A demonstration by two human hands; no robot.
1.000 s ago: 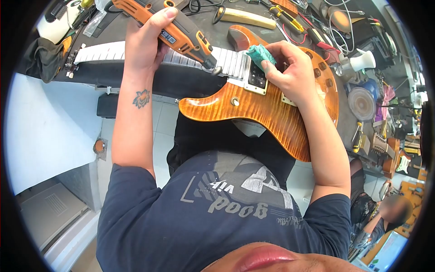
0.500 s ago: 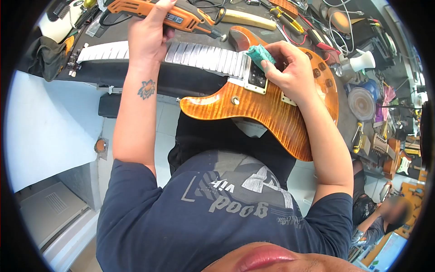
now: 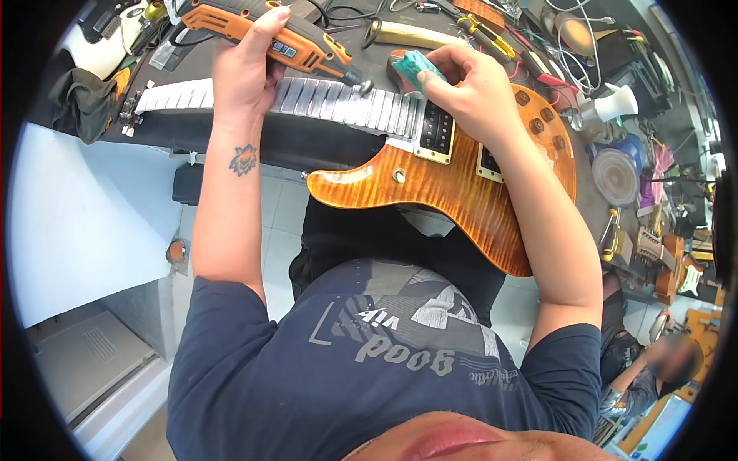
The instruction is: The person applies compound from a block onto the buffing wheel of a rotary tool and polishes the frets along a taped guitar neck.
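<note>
An amber flame-top electric guitar (image 3: 453,196) lies across the bench edge and my lap. Its neck (image 3: 330,101), covered in silvery tape strips, points left. My left hand (image 3: 242,73) grips an orange and grey rotary tool (image 3: 265,37), whose tip hovers just over the upper frets. My right hand (image 3: 473,88) pinches a small teal block (image 3: 411,67) above the guitar's upper horn, close to the tool's tip. Both pickups are uncovered.
The dark bench (image 3: 269,142) behind the guitar is crowded with pliers, cables, a wooden neck blank (image 3: 419,34) and a white bottle (image 3: 615,104). More guitar parts lie at the right. Another person sits at the lower right. The tiled floor is below.
My right hand lifted the teal block off the neck pickup and moved it up and left. The rotary tool's tip came down from the bench side to the upper frets.
</note>
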